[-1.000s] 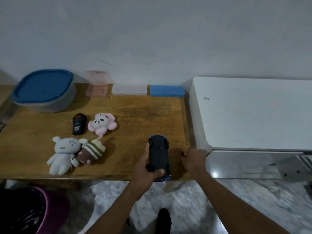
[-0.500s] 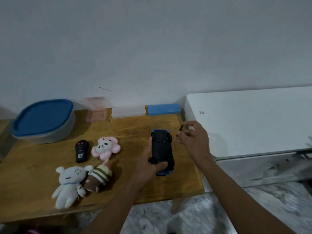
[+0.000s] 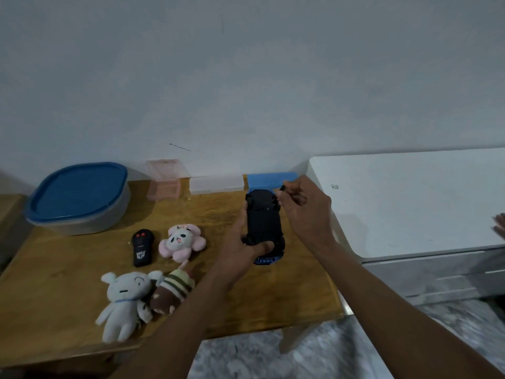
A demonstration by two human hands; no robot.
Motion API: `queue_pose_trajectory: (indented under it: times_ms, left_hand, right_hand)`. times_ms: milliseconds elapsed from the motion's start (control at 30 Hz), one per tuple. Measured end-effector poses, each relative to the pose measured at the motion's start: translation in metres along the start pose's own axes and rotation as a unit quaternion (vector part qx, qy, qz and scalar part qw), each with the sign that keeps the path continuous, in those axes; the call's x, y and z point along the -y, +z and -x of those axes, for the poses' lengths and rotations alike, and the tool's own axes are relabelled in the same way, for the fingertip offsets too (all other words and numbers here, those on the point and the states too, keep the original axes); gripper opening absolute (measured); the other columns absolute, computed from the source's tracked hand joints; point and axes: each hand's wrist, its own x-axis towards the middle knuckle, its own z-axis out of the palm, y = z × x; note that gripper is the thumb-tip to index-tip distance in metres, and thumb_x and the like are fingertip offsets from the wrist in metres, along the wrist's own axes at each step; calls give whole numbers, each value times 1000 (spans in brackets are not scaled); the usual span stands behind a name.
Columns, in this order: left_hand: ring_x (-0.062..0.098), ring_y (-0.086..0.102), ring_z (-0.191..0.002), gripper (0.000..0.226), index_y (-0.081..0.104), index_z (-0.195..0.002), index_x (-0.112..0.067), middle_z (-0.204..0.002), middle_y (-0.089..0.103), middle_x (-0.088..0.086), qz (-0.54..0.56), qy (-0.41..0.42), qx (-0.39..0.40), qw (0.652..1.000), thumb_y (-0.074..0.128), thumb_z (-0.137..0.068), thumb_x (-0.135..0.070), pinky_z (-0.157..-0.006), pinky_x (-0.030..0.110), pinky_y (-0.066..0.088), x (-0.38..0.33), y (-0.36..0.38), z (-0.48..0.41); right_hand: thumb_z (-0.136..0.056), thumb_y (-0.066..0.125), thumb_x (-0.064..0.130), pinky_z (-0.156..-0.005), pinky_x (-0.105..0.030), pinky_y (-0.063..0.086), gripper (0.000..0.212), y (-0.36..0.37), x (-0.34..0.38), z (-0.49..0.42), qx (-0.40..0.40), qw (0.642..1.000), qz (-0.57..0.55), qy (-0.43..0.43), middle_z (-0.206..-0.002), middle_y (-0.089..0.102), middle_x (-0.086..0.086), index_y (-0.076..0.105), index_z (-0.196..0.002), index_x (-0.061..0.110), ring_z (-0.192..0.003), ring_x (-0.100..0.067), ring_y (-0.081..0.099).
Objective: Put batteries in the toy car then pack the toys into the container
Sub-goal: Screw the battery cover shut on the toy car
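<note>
Battery step, early, I judge. Left hand (image 3: 240, 250) grips toy car (image 3: 263, 220) belly-up above table (image 3: 218, 310), thumb across near end. Right hand (image 3: 306, 212) pinches small dark item (image 3: 282, 188) by car's far corner; screwdriver or battery, I can't tell. Next: find hatch on underside, open it. Hatch seam too dark to make out. Container (image 3: 79, 198) lidded, far left. No batteries in sight.

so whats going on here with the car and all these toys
A person holds the toy car upside down in the left hand above the table. The right hand pinches a small dark tool at the car's far end, possibly a screwdriver. A white plush, a pink plush, a striped plush and a black remote lie unpacked. The container has its blue lid on.
</note>
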Motion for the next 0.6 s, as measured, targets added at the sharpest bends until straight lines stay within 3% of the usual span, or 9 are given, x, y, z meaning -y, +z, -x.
queue_pose_trajectory:
  times_ms: [167,267,600]
  left_hand:
    - [16,60,-117,102,15,-152,-46,-134,60,-6,6,-8,-10,1000,77,-80,-7,-100,48,51,0,-8,-1]
    - [17,60,-118,101,17,-150,-48,-135,59,-7,9,-12,-15,1000,78,-80,-9,-99,50,51,0,-10,-2]
    - [15,61,-115,102,14,-152,-46,-133,59,-10,12,-4,-17,1000,76,-81,-5,-97,48,53,-3,-11,-2]
  right_hand:
    - [-84,71,11,-76,-29,59,16,9,0,0,3,1000,19,-17,-81,64,20,58,-80,19,-81,-6,69]
    - [-85,70,11,-74,-34,60,14,12,-2,-3,5,1000,21,-20,-80,66,14,57,-79,14,-80,-8,70]
    - [-84,70,10,-74,-29,59,13,14,2,-7,4,999,29,-31,-78,64,19,59,-78,11,-80,-4,69]
